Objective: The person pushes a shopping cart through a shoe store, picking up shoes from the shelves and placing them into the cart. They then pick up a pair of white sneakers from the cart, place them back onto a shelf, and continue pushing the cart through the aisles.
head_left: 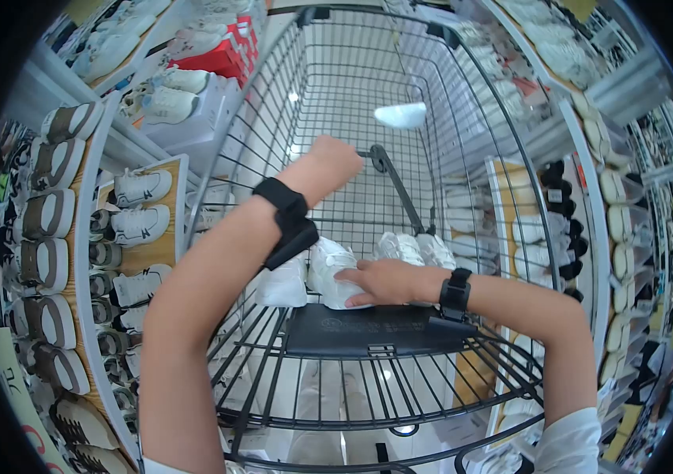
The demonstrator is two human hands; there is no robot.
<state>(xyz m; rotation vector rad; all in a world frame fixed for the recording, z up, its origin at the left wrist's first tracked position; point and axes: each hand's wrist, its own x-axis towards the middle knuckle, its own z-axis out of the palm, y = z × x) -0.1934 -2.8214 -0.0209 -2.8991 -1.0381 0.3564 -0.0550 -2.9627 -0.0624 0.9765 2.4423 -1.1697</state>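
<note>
My right hand (399, 280) rests on a white sneaker (330, 257), thumb and fingers against its side. The sneaker stands in the shopping cart behind a black plastic flap (368, 330). To its left is another white shoe (283, 286), partly behind my left forearm. Two more white sneakers (399, 249) stand beyond my right hand. My left hand (335, 162) is raised over the basket, looking closed like a fist; what it holds, if anything, is hidden. Farther in, apart from it, is a smooth white piece (401, 116) whose kind I cannot make out.
The black wire cart (538, 182) surrounds both hands. On the left, a shelf holds brown-and-white slip-on shoes (54, 265) and white lace-up sneakers (140, 225). More shoes (619, 221) line the right shelf. A red box (222, 59) and white boxes (198, 118) stand at the far left.
</note>
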